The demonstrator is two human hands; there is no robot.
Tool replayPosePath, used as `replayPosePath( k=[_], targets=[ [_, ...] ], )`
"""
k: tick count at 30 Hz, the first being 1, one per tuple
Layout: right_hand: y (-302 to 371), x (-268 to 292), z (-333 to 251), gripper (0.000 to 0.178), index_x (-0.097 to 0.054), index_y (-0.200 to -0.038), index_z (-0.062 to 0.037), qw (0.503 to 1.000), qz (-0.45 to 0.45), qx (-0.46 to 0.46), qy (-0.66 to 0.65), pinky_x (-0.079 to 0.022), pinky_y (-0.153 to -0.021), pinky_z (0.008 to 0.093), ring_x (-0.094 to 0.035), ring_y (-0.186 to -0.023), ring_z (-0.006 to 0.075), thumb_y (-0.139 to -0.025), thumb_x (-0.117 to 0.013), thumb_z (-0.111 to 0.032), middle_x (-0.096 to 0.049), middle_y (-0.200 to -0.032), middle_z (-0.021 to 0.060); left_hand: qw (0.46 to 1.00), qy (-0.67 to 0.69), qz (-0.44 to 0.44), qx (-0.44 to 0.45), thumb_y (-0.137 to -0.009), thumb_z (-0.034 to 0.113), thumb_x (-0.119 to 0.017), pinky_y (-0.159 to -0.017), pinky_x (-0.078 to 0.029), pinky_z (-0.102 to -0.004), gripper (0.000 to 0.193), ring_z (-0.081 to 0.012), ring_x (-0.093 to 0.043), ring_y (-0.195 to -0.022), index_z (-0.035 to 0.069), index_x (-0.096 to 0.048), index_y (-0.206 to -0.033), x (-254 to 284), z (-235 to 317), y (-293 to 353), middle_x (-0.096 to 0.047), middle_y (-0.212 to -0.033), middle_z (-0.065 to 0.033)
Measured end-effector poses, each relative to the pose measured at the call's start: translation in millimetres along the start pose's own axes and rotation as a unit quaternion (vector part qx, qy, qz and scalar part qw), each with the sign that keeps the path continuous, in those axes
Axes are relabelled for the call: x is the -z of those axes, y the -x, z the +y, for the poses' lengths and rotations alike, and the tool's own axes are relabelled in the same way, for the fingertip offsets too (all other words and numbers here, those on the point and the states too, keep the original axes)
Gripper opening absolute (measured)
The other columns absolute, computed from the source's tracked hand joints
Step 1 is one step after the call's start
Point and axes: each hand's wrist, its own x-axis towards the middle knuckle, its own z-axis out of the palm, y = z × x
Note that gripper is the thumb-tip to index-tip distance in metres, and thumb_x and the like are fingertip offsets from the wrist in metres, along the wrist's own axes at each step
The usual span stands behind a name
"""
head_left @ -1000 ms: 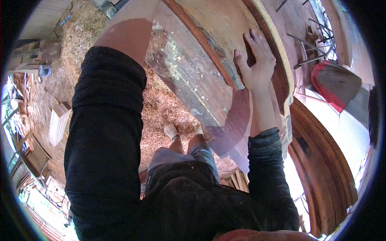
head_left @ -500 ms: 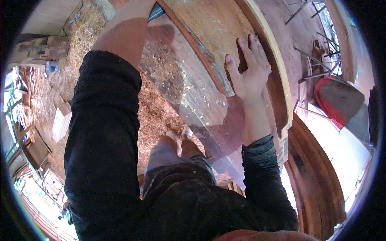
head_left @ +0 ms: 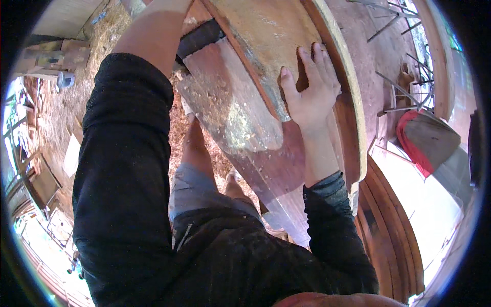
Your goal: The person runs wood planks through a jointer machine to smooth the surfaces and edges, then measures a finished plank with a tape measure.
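My right hand lies on a brown wooden panel, fingers spread, the wrist near its raised curved rim. It holds nothing. My left forearm, bare below a pushed-up black sleeve, stretches to the upper edge, and the hand itself is cut off there. A narrow wooden strip edges the panel on its left. Underneath is a plank bench top dusted with wood shavings. By the left forearm, a dark band crosses the far end of the planks.
Curved brown boards stand at the lower right. Farther right are a red-edged grey object and thin metal legs. Shavings cover the floor at left, where a small bucket stands. My legs are beside the bench.
My left forearm has shifted slightly up and left, and one leg has stepped forward. More of the dark band now shows. The right hand keeps its place on the panel.
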Motion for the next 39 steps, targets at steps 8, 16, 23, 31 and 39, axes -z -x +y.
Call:
replayPosePath(
  k=[8,16,23,31,39],
  targets=[
    [-44,-28,-27,0.055,-0.072,-0.129,-0.0109,1.000,0.013,0.014,0.018,-0.037,-0.114,0.0494,-0.053,-0.138,0.0397,-0.083,-0.075,-0.041,-0.058,-0.146,0.0228,1.000,-0.012,0.025,-0.012,-0.099,0.052,-0.046,-0.117,-0.027,-0.0657,0.059,-0.0282,-0.043,-0.147,0.019,-0.056,-0.148,-18,-53,-44,-0.046,-0.160,-0.0047],
    [-81,-55,-43,0.054,-0.071,-0.131,-0.0110,1.000,0.005,0.011,0.015,-0.037,-0.114,0.0503,-0.051,-0.140,0.0390,-0.085,-0.075,-0.040,-0.057,-0.149,0.0217,0.999,-0.031,-0.032,0.012,-0.099,0.054,-0.045,-0.118,-0.025,-0.0682,0.064,-0.0311,-0.042,-0.148,0.018,-0.053,-0.151,-18,-78,-83,-0.038,-0.165,-0.0092],
    [-117,-78,-60,0.054,-0.071,-0.131,-0.0115,0.999,0.014,0.014,0.028,-0.036,-0.114,0.0499,-0.051,-0.140,0.0390,-0.085,-0.075,-0.040,-0.058,-0.148,0.0210,0.999,0.023,-0.005,0.031,-0.098,0.059,-0.049,-0.117,-0.027,-0.0675,0.074,-0.0330,-0.046,-0.145,0.013,-0.045,-0.155,-26,-105,-118,-0.048,-0.158,-0.0117],
    [-160,-107,-74,0.053,-0.071,-0.130,-0.0115,0.999,0.029,0.024,0.020,-0.037,-0.113,0.0505,-0.052,-0.140,0.0395,-0.086,-0.074,-0.040,-0.059,-0.147,0.0217,0.998,0.047,-0.014,0.048,-0.097,0.059,-0.052,-0.117,-0.028,-0.0665,0.075,-0.0338,-0.050,-0.142,0.013,-0.045,-0.155,-28,-132,-163,-0.055,-0.154,-0.0089],
    [-215,-144,-95,0.052,-0.071,-0.131,-0.0118,0.999,0.019,0.028,0.006,-0.037,-0.114,0.0512,-0.052,-0.139,0.0389,-0.086,-0.072,-0.038,-0.058,-0.147,0.0214,0.999,-0.024,-0.010,0.028,-0.098,0.055,-0.049,-0.119,-0.027,-0.0641,0.058,-0.0322,-0.046,-0.145,0.023,-0.061,-0.145,-40,-176,-218,-0.049,-0.158,-0.0077]
  ],
)
